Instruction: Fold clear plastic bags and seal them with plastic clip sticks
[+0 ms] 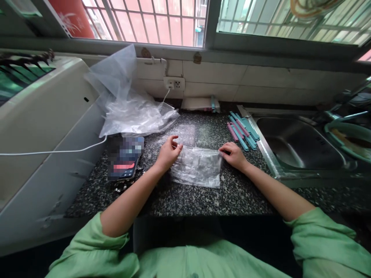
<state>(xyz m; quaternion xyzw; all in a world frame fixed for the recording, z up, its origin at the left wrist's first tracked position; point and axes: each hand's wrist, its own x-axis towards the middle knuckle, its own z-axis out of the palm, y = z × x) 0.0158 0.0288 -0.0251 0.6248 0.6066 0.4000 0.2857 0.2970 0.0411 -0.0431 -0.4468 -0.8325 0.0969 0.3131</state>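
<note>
A small clear plastic bag point(198, 170) lies flattened on the speckled dark countertop point(185, 202) in front of me. At its upper left corner is my left hand point(168, 155), thumb against the film and index finger raised in a curl; the other fingers are partly hidden. My right hand point(234, 156) pinches the upper right corner between thumb and fingers. Beyond my right hand lies a loose pile of blue and pink plastic strips point(242, 130), which look like bag-sealing clips.
A phone point(127, 158), partly blurred, lies left of my left forearm. Behind it is a heap of larger clear plastic bags point(136, 112). A white cable point(87, 149) runs across the left. A flat pack point(199, 104) rests by the wall; a steel sink point(298, 143) is at right.
</note>
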